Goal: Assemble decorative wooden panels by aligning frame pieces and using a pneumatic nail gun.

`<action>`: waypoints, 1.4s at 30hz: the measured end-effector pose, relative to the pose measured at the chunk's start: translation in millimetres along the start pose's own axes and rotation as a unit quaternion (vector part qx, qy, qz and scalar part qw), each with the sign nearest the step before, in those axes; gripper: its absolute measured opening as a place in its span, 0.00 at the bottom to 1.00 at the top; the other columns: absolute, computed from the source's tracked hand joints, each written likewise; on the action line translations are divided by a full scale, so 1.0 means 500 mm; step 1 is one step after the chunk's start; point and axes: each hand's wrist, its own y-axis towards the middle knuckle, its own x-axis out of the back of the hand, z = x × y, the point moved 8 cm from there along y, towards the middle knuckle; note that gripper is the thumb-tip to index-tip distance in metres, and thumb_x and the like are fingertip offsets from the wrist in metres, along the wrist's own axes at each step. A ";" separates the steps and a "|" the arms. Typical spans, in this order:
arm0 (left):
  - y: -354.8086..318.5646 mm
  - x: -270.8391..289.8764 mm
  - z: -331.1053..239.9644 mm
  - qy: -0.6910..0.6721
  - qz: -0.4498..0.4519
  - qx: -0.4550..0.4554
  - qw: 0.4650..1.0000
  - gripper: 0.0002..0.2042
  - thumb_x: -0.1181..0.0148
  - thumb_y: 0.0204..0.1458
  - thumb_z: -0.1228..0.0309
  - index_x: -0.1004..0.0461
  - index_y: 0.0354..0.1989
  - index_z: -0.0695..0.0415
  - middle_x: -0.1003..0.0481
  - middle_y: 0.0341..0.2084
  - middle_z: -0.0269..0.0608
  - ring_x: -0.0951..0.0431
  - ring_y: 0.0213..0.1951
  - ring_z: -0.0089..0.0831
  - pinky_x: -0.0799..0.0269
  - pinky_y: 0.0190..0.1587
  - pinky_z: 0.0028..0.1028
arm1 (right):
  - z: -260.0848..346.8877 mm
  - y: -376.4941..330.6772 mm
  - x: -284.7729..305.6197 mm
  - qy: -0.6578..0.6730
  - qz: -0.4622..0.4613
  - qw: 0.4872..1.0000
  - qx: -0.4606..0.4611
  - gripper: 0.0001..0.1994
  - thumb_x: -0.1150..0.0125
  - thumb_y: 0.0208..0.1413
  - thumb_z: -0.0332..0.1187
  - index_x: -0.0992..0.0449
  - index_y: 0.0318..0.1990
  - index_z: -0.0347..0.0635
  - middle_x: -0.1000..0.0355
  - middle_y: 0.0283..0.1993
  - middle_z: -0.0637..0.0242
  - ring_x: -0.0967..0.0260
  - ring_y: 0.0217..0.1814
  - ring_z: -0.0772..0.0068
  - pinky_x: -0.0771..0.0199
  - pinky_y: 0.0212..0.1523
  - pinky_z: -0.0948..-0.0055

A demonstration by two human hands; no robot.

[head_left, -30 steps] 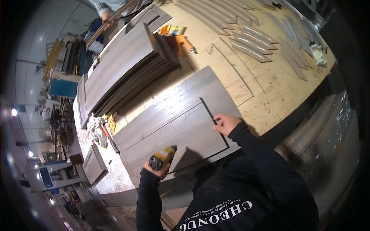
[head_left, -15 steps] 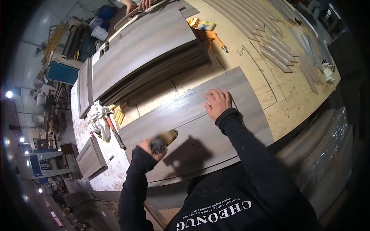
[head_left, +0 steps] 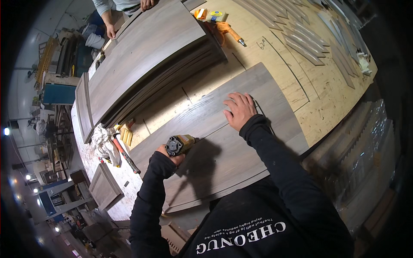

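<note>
My left hand (head_left: pixel 172 157) is wrapped round a black-and-yellow nail gun (head_left: pixel 178 144), its round cap facing up and its nose pointing right over a grey-brown wood-grain panel (head_left: pixel 241 148). The gun throws a dark shadow on the panel; whether its nose touches the wood I cannot tell. Flat on the same panel, near its right end, rests my right hand (head_left: pixel 240 111) with fingers spread and nothing in it. A dark seam runs along the panel between the hands.
Beyond lies a stack of similar panels (head_left: pixel 159 38), where a co-worker's hands (head_left: pixel 111 31) rest at the far edge. An orange heat gun (head_left: pixel 230 32) sits beside the stack. To the left are a white rag (head_left: pixel 103 139) and a red-handled hammer (head_left: pixel 124 155). Moulding strips (head_left: pixel 303 47) lie far right.
The nail gun has tilted so its cap shows more, and its shadow lies closer to it. My right hand stays on the panel. More of the co-worker shows, and the view has shifted slightly.
</note>
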 end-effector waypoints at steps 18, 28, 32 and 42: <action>-0.250 -0.012 0.074 0.016 -0.150 -0.004 0.989 0.16 0.38 0.38 0.65 0.30 0.36 0.56 0.25 0.22 0.47 0.23 0.30 0.41 0.28 0.33 0.33 | 0.031 -0.002 -0.002 -0.053 0.004 0.998 0.018 0.16 0.42 0.43 0.35 0.30 0.42 0.42 0.38 0.48 0.58 0.44 0.54 0.56 0.51 0.57 0.56; -0.568 0.101 0.757 -0.083 -0.543 0.317 0.773 0.26 0.39 0.34 0.67 0.34 0.47 0.60 0.27 0.29 0.53 0.27 0.34 0.49 0.32 0.40 0.40 | -0.106 -0.160 0.069 -0.185 -0.053 0.936 -0.294 0.27 0.39 0.42 0.45 0.34 0.49 0.40 0.38 0.48 0.54 0.44 0.54 0.52 0.43 0.53 0.58; -0.507 0.112 0.712 0.172 -0.544 0.239 0.786 0.30 0.35 0.32 0.64 0.35 0.48 0.60 0.32 0.38 0.54 0.33 0.43 0.51 0.37 0.45 0.42 | -0.134 -0.204 0.080 -0.185 -0.045 0.922 -0.337 0.27 0.39 0.43 0.46 0.33 0.49 0.39 0.37 0.47 0.52 0.44 0.54 0.51 0.42 0.52 0.59; -0.277 -0.037 0.449 -0.113 -0.574 0.060 0.809 0.28 0.35 0.37 0.63 0.37 0.44 0.67 0.37 0.38 0.55 0.37 0.43 0.48 0.41 0.47 0.40 | -0.144 -0.212 0.079 -0.050 -0.072 0.873 -0.479 0.34 0.37 0.39 0.50 0.36 0.51 0.39 0.40 0.51 0.49 0.45 0.56 0.53 0.44 0.55 0.61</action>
